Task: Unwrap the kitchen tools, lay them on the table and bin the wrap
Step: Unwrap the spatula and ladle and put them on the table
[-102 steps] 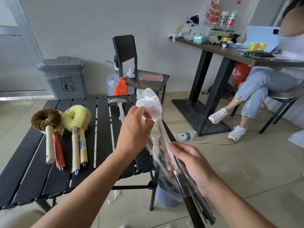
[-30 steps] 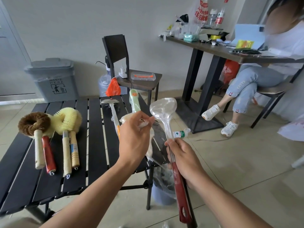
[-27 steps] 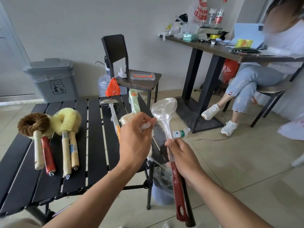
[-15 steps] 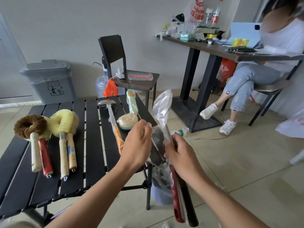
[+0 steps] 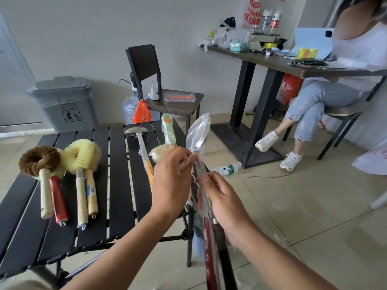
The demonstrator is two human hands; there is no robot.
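The right hand grips a long spoon by its red handle, with the bowl pointing to twelve o'clock and sheathed in clear wrap. The left hand, at nine o'clock of the right, pinches a bit of that wrap beside the neck. On the black slatted table, four brushes lie at nine o'clock of the hands. A grey bin stands at ten o'clock.

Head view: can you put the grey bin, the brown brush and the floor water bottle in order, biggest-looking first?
1. grey bin
2. brown brush
3. water bottle
The brush is nearer the camera, so its real rank over the bottle is unsure.
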